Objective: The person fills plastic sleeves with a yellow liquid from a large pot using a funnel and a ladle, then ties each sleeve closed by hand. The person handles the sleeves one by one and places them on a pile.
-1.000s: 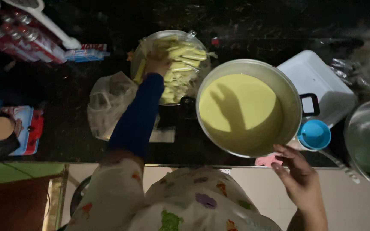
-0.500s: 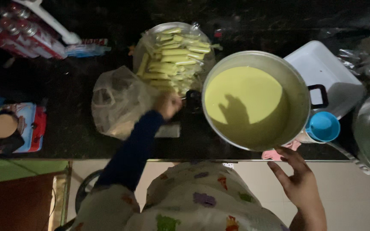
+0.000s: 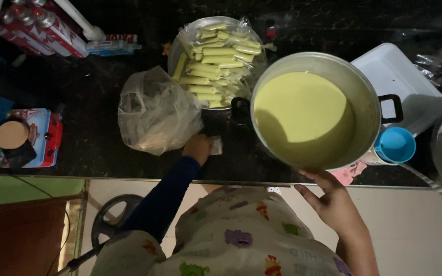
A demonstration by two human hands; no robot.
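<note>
Head view: looking straight down at a dark stone counter (image 3: 103, 128) in dim light, with the person's patterned apron at the bottom of the frame.
Left hand (image 3: 199, 148): in a blue sleeve, curled with fingers closed on a small pale scrap, possibly a piece of plastic film; the light is too poor to be sure.
Right hand (image 3: 333, 202): fingers spread loosely, fingertips touching the near rim of the big metal pot (image 3: 369, 97).
Pot contents: smooth yellow-green liquid (image 3: 303, 110), filled well up the wall.
Beside the left hand: a crumpled clear plastic bag (image 3: 154, 112), just beyond the knuckles.
Behind: a bowl of filled yellow-green ice-pop tubes (image 3: 216, 61), touching the pot's handle side.
Right of pot: a blue cup (image 3: 395, 144) and a white tray (image 3: 400, 82).
Handling advice: keep the pot steadied at its rim and the pinch firm, since thin film slips easily.
</note>
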